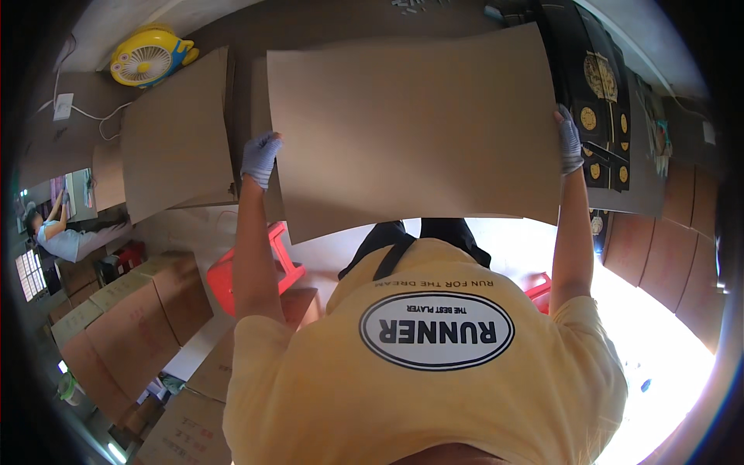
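Note:
A large brown cardboard sheet (411, 132) spans the space between my hands, slightly bowed, its near edge curving above my lap. My left hand (262, 157), in a grey-white glove with bare fingertips, is closed on the sheet's left edge. On the opposite edge, my right hand (569, 141), gloved alike, grips the sheet with the thumb on its face; the other fingers are partly hidden. Beside the left hand lies a stack of similar brown sheets (178, 139). Close to the right hand are black panels with gold round emblems (601, 116).
A yellow and blue fan (147, 58) stands at the far left, near white cables. Red plastic stools (225, 279) are by my legs. Cardboard boxes (132, 333) fill the lower left, and more boxes (666, 248) line the right. Another person (66, 240) works at the far left.

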{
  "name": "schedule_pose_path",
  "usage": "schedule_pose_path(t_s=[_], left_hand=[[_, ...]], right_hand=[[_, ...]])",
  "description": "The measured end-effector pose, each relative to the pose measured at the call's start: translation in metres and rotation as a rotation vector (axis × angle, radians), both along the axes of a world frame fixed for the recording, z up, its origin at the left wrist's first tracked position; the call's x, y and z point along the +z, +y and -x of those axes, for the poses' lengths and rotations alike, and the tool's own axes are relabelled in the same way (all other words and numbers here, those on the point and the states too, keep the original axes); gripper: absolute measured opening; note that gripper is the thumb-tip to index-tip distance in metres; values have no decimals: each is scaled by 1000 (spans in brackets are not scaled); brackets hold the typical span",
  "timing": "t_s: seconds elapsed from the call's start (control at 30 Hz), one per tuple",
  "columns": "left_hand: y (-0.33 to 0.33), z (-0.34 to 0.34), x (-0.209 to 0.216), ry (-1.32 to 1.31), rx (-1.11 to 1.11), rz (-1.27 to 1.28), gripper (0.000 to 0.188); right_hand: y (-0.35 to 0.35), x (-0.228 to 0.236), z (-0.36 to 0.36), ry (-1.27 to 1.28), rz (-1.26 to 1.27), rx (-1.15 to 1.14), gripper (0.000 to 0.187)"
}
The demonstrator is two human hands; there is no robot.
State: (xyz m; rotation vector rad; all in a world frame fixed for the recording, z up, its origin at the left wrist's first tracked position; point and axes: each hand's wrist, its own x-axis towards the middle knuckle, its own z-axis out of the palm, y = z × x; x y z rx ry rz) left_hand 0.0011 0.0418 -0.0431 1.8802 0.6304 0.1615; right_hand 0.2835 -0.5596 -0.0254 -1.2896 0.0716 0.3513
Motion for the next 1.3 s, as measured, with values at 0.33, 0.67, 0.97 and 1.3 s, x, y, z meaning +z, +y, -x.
schedule_pose_path(t_s=[0.33, 0.67, 0.97, 1.3], left_hand=[[-224, -93, 38, 106, -190, -1071, 60], [-218, -128, 3, 398, -145, -1068, 49], [-223, -129, -22, 280, -56, -1083, 40], [-228, -129, -26, 173, -39, -1235, 47]], right_hand=[[193, 44, 84, -656, 962, 197, 51], [227, 39, 92, -624, 1469, 311, 62], [243, -35, 112, -738, 1711, 365, 65], [246, -39, 116, -876, 1645, 255, 66]])
